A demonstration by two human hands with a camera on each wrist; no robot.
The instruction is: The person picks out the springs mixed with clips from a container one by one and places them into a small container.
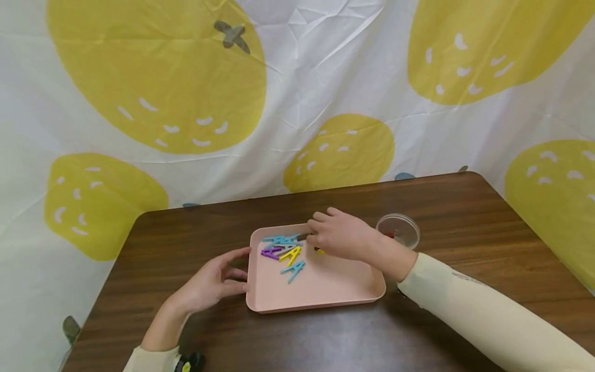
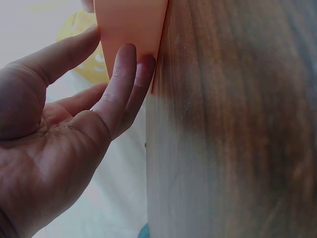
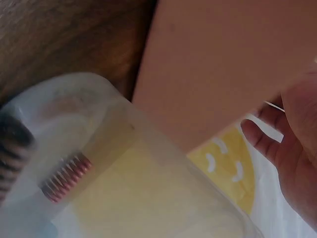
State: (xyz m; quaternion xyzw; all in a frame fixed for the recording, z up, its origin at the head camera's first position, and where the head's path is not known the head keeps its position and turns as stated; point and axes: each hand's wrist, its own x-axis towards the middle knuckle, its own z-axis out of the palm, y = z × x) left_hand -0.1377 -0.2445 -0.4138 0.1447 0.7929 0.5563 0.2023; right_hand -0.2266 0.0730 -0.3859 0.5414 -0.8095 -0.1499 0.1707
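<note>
A shallow pink tray [image 1: 321,289] stands on the table. My left hand [image 1: 211,281] touches its left wall with loosely spread fingers; in the left wrist view the fingertips [image 2: 126,52] rest against the pink side. Over the tray's far right part is my right hand [image 1: 341,235], with fingers curled. It pinches a dark ribbed coil [image 1: 302,236], which sticks out left of the fingertips. Left in the tray lie several small A-shaped plastic clips: yellow [image 1: 291,256], purple [image 1: 269,252], grey and light blue [image 1: 294,270]. A yellow bit [image 1: 319,251] shows beneath the right hand.
A clear round container [image 1: 404,230] stands right of the tray, partly behind the right forearm. Inside it, the right wrist view shows a reddish ribbed coil [image 3: 67,177] and a darker one [image 3: 11,151]. A fruit-patterned cloth [image 1: 297,103] hangs behind the wooden table [image 1: 200,232].
</note>
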